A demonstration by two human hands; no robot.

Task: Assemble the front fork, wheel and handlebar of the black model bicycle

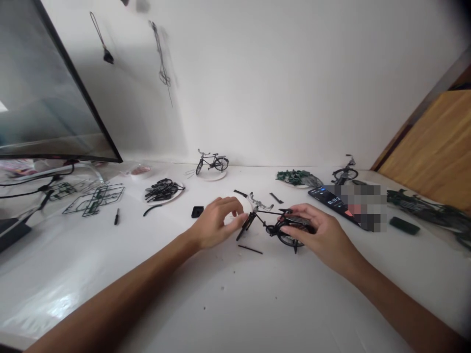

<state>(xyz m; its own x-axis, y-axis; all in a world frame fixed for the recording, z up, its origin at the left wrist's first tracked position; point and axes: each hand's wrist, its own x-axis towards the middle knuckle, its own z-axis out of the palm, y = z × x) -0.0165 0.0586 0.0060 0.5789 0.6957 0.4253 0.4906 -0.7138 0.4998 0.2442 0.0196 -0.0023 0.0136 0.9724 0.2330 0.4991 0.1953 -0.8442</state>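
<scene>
A small black model bicycle (pixel 263 220) with silver handlebars stands upright on the white table in front of me. My right hand (pixel 312 228) grips its rear part, fingers and thumb on either side of the rack and back wheel. My left hand (pixel 221 223) hovers beside the front wheel with fingers curved and thumb apart, nothing seen in it. Whether the left thumb touches the wheel I cannot tell. Below the bicycle lies a thin black rod (pixel 250 249). Behind it are a short black strip (pixel 276 198) and a white plate partly hidden by my left hand.
Another model bicycle (pixel 212 162) stands at the back by a white plate; a third (pixel 346 170) is farther right. Plates hold black parts (pixel 162 190) and green parts (pixel 296 177). Around lie a phone (pixel 340 208), a screwdriver (pixel 117 216), green part frames (pixel 95 198) and a monitor (pixel 47 88).
</scene>
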